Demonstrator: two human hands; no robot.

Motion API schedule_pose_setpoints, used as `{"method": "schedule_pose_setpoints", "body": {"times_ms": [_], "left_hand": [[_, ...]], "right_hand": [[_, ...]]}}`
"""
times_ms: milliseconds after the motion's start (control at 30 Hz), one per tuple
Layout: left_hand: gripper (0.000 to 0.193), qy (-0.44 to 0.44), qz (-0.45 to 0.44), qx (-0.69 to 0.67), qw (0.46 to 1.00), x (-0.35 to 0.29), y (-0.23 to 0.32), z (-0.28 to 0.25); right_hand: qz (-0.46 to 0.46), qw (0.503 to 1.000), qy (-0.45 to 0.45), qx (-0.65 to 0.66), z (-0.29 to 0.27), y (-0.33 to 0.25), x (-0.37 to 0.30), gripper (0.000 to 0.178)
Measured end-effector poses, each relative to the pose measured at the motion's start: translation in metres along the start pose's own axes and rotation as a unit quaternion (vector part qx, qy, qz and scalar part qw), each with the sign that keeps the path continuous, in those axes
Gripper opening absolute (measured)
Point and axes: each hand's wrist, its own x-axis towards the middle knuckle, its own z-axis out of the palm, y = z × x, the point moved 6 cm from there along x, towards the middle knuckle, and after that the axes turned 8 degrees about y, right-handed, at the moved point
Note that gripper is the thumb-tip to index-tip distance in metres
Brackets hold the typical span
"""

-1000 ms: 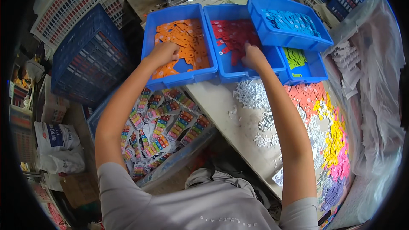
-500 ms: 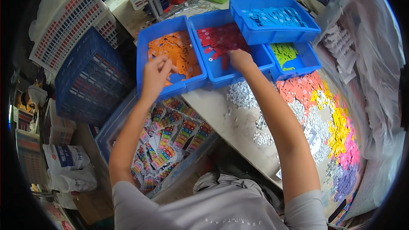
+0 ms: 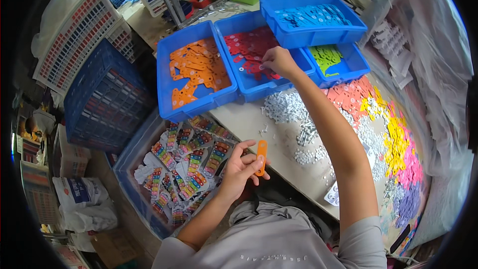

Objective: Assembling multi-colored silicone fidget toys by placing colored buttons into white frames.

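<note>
Orange plastic strip [image 3: 262,150] is up in the left hand [image 3: 240,169], pinched between the thumb and fingers [image 3: 243,147] and standing close to upright, with holes along it. That hand is just off the edge of the desk [image 3: 239,123], near a big tub [image 3: 125,170] full of rainbow-coloured packets [image 3: 193,184].

Right hand [image 3: 281,63] is over at the middle blue bin [image 3: 259,91], fingers curled down by the red pieces [image 3: 250,45]. Honestly can't tell from this angle how tight they're closed or if they've got a piece.

Just left of that is another blue bin [image 3: 201,108] with loads of orange pieces [image 3: 199,65] in it, some of the bottom showing. On the other side there's a blue bin with light blue pieces [image 3: 313,16], sitting tilted and partly over the one with green pieces [image 3: 326,59].

Desk's pretty packed on the right: a heap of silvery bits [image 3: 285,107] below the bins, then coral pieces [image 3: 351,94], yellow pieces [image 3: 396,144], pink pieces [image 3: 411,169] and purple pieces [image 3: 409,204] in loose piles. Off to the left stands a dark blue crate [image 3: 107,102], with a white sack [image 3: 74,194] below it.
</note>
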Motion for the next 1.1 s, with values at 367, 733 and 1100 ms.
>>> {"method": "schedule_pose_setpoints", "body": {"times_ms": [367,733,1100], "left_hand": [[0.019,-0.03,-0.007,0.025,0.999,0.019,-0.005,0.016],[0.029,-0.098,-0.053,0.08,0.991,0.041,-0.036,0.073],[0.027,-0.177,-0.088,0.135,0.971,0.046,-0.069,0.147]], "right_hand": [[0.005,0.982,0.172,0.077,-0.098,-0.074,-0.084,0.017],[0.346,0.895,0.256,0.118,-0.24,-0.045,-0.367,0.019],[0.272,0.814,0.505,0.087,-0.274,-0.022,-0.454,0.01]]}}
